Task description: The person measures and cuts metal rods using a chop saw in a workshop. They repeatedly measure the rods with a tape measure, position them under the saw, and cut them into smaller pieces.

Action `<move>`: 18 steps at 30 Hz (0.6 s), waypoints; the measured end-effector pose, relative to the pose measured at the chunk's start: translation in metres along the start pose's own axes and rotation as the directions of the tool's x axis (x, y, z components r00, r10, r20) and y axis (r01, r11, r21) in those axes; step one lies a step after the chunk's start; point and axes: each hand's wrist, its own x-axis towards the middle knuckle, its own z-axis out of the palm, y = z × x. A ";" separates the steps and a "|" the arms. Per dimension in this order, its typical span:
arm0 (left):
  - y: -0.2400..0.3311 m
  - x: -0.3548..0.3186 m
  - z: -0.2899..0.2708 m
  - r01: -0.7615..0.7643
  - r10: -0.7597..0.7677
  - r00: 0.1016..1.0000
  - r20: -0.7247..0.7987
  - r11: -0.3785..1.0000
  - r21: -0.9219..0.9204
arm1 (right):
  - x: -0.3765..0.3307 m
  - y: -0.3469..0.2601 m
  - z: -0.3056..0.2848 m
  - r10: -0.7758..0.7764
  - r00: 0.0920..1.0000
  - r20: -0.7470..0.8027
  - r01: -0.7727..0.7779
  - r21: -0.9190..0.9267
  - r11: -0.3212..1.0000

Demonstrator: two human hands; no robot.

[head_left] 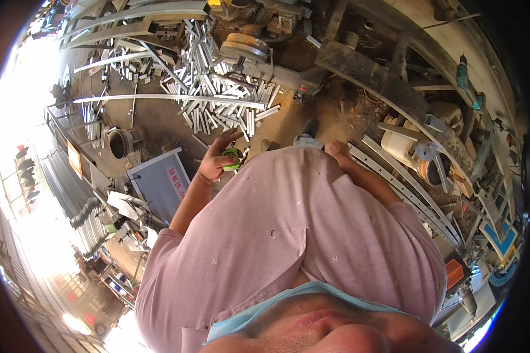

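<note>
My left hand is out to the left of my body, its fingers curled round a bright green tape measure. Just beyond that hand lie many short cut lengths of silvery metal bar in a heap. My right hand hangs low beside my right leg, near the ends of several long metal strips with holes. Its fingers are partly hidden, and whether it grips anything does not show.
A cutting machine with a round yellowish guard stands beyond the heap. One long bar lies across it. At left are a bucket and a grey board. A teal power drill sits on the right-hand bench.
</note>
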 end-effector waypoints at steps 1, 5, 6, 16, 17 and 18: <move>0.003 0.000 -0.003 0.005 -0.005 1.000 -0.007 1.000 0.013 | 0.000 -0.007 0.004 0.032 0.999 -0.035 -0.029 0.066 0.997; 0.007 0.028 0.024 0.004 -0.004 1.000 0.002 1.000 0.027 | -0.003 0.024 -0.010 -0.002 0.996 -0.093 0.008 0.064 0.998; 0.010 0.030 0.023 0.007 -0.007 1.000 -0.001 0.999 0.038 | 0.001 0.021 -0.014 -0.022 0.996 -0.088 0.029 0.083 0.996; 0.016 0.049 0.041 0.045 -0.046 0.999 0.005 0.993 0.106 | 0.015 0.035 -0.016 -0.136 0.986 -0.096 0.140 0.036 0.990; 0.015 0.050 0.043 0.052 -0.053 0.999 0.010 0.994 0.101 | 0.017 0.037 -0.017 -0.121 0.990 -0.073 0.123 0.030 0.992; 0.015 0.052 0.044 0.055 -0.057 0.998 0.020 0.994 0.099 | 0.019 0.037 -0.017 -0.129 0.989 -0.078 0.132 0.042 0.990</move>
